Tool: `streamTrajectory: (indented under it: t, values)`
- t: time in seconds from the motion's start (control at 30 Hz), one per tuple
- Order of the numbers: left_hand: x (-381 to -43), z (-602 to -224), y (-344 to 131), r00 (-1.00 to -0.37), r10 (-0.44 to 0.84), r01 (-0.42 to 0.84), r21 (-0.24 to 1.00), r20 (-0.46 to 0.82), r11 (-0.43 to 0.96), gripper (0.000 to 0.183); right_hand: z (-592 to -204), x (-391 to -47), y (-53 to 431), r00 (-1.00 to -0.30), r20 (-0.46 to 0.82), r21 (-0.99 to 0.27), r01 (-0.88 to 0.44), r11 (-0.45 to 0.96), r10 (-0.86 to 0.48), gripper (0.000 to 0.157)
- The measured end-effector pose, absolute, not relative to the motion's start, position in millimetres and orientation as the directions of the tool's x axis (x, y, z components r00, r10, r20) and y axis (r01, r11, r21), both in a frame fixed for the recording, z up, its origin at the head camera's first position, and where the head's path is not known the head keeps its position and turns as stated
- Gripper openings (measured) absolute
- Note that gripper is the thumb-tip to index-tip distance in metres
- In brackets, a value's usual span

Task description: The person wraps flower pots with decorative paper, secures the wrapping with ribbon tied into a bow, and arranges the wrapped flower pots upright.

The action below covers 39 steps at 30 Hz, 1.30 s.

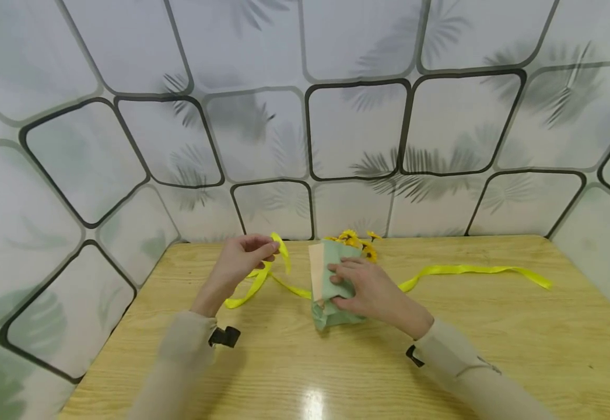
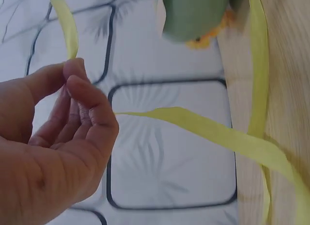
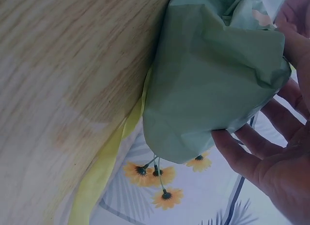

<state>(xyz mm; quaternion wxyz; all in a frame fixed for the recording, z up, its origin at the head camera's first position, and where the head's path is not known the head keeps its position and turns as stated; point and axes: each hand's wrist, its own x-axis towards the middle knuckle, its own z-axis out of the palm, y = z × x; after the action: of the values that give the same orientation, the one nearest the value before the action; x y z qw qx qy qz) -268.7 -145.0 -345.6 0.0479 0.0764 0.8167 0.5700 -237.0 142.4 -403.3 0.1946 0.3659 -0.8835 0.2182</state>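
Note:
Yellow ribbon [image 1: 282,252] is pinched between the thumb and fingers of my left hand [image 1: 237,259], raised above the table's left half. One end sticks up past the fingertips; the rest trails down to the wood in the left wrist view. Near the table's middle lies a small bouquet in pale green wrapping paper [image 1: 339,274] with a cream strip along one side. Orange-yellow flowers [image 3: 164,198] poke out of its far end. My right hand [image 1: 370,289] holds the wrapper from above, thumb and fingers on the paper. The ribbon passes beneath the bouquet; that stretch is hidden.
To the right, the ribbon's other length [image 1: 462,269] runs loosely across the wooden table [image 1: 294,361]. A patterned cloth wall [image 1: 357,128] with dark rounded outlines and leaf prints rises behind the table and at both sides.

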Motion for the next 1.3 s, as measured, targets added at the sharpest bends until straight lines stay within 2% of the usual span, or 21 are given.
streamTrajectory:
  t: [0.2,0.33,0.43,0.57,0.7,0.83,0.97,1.07,1.17,1.3]
  values:
    - [-271,-350,-105,-0.977,0.190,0.155,0.937,0.098,0.313,0.018,-404,-235,142,-0.658,0.510,-0.254,-0.731,0.633,-0.554,0.027]
    - [-274,-355,-91,-0.969,0.157,0.240,0.876,0.191,0.418,0.019,-404,-233,142,-0.659,0.508,-0.254,-0.730,0.635,-0.554,0.029]
    - [-277,-358,-89,-0.968,0.103,0.250,0.837,0.229,0.487,0.018,-403,-233,141,-0.665,0.502,-0.253,-0.724,0.641,-0.553,0.030]
    - [-281,-365,-93,-0.973,0.077,0.226,0.854,0.215,0.469,0.019,-403,-233,141,-0.673,0.491,-0.253,-0.718,0.649,-0.553,0.031]
    - [-285,-372,-99,-0.970,0.107,0.242,0.878,0.217,0.413,0.020,-403,-231,141,-0.679,0.488,-0.247,-0.710,0.659,-0.548,0.031]
    - [-286,-376,-102,-0.973,0.091,0.231,0.888,0.212,0.399,0.028,-404,-231,141,-0.684,0.487,-0.244,-0.703,0.668,-0.542,0.031]
    - [-287,-378,-98,-0.964,0.063,0.263,0.877,0.260,0.401,0.029,-406,-231,140,-0.677,0.493,-0.242,-0.710,0.662,-0.546,0.032]
    - [-290,-380,-88,-0.933,0.097,0.358,0.854,0.348,0.378,0.020,-406,-231,141,-0.669,0.501,-0.245,-0.718,0.651,-0.549,0.032]
    - [-292,-379,-77,-0.885,0.199,0.466,0.811,0.421,0.354,0.013,-407,-232,141,-0.658,0.512,-0.246,-0.728,0.640,-0.552,0.030]
    - [-293,-377,-67,-0.832,0.357,0.544,0.749,0.424,0.378,0.017,-406,-233,142,-0.656,0.514,-0.244,-0.730,0.639,-0.553,0.032]
